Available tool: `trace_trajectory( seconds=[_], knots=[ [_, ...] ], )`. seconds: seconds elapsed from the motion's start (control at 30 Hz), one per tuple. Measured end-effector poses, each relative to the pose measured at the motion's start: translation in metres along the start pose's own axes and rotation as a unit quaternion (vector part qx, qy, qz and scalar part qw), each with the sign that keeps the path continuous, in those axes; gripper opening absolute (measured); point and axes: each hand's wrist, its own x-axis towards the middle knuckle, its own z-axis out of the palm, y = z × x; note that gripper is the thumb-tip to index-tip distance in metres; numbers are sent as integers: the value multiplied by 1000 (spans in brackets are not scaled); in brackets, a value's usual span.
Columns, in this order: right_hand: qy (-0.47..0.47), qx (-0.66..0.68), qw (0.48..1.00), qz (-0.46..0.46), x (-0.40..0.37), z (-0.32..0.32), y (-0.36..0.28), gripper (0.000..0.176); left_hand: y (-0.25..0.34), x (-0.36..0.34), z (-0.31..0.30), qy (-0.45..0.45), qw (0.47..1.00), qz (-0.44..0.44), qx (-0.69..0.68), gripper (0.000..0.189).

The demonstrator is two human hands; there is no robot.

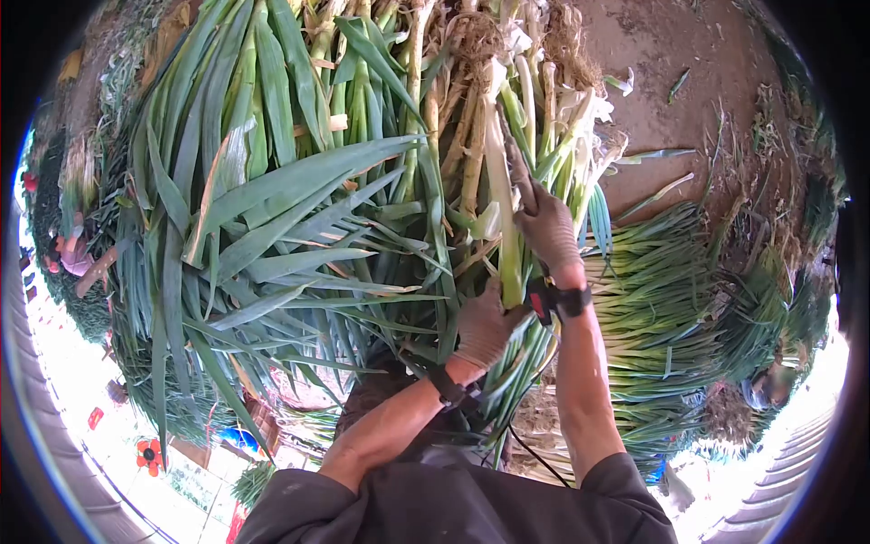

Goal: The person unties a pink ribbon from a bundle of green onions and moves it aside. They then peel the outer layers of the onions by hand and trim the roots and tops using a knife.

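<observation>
A heap of leafy stalks (272, 208) lies left; right, a row of stalks (652, 308) lies before the ground (648, 109).

Ahead and to the right of the right hand (548, 227), brown floor (652, 45) gives passage over loose scraps (678, 85); root ends (566, 45) border its left, stacked green stalks (652, 308) its near side.

Left hand (485, 328) round a leek stalk (509, 258), right hand (549, 232) farther up beside it; green leaves (281, 204) heaped
</observation>
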Motion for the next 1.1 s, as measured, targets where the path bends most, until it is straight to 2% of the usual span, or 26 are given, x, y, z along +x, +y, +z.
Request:
trace_trajectory(
  seconds=[0.13, 0.2, 0.23, 0.27, 0.33, 0.4, 0.43, 0.53, 0.57, 0.6, 0.67, 0.77, 0.87, 0.9, 0.97, 1.0, 1.03, 1.1],
  knots=[
    [7, 100, 995, 4, -51, -61, 3, 49, 29, -25, 26, -27, 999, 45, -3, 53],
    [-8, 127, 991, 46, -70, -91, 4, 49, 43, -32, 33, -44, 996, 69, -26, 54],
    [15, 142, 988, 50, -78, -98, 3, 46, 47, -30, 37, -32, 994, 98, -37, 56],
    [13, 134, 989, 65, -80, -105, 14, 51, 44, -24, 45, -7, 992, 126, 3, 56],
    [-8, 160, 984, 77, -87, -111, 19, 49, 33, 5, 62, 48, 979, 181, 84, 56],
    [-28, 146, 983, 110, -98, -105, 19, 47, 37, 48, 52, -80, 991, 68, 85, 53],
    [-19, 138, 988, 68, -105, -94, 30, 45, 34, 63, 52, -92, 982, 64, 151, 48],
    [-31, 169, 979, 113, -130, -70, 47, 45, 15, 60, 62, -106, 978, 73, 166, 45],
    [-50, 150, 980, 125, -138, -63, 50, 45, -7, 55, 74, -91, 980, 122, 129, 41],
    [-67, 129, 980, 136, -146, -56, 51, 46, -4, 47, 72, -144, 975, 96, 140, 35],
    [-72, 151, 977, 128, -160, -56, 38, 50, -19, 34, 78, -193, 957, 124, 177, 29],
    [-51, 187, 970, 147, -164, -45, 51, 54, -25, 36, 69, -317, 901, 206, 215, 23],
    [-65, 163, 977, 119, -150, -40, 48, 56, -32, 35, 73, -379, 856, 227, 267, 18],
    [-68, 159, 979, 108, -146, -40, 42, 58, -39, 45, 62, -374, 868, 263, 195, 20],
    [-64, 153, 981, 97, -137, -39, 35, 60, -46, 77, 40, -258, 936, 195, 139, 19],
    [-78, 133, 985, 79, -131, -34, 33, 60, -42, 92, 27, -87, 972, 204, 80, 20],
    [-93, 113, 987, 61, -128, -27, 31, 61, -39, 105, 14, 86, 975, 206, 20, 20],
    [-120, 96, 988, 23, -125, -12, 25, 61, -50, 142, -6, 248, 944, 178, 126, 23]
  ],
)
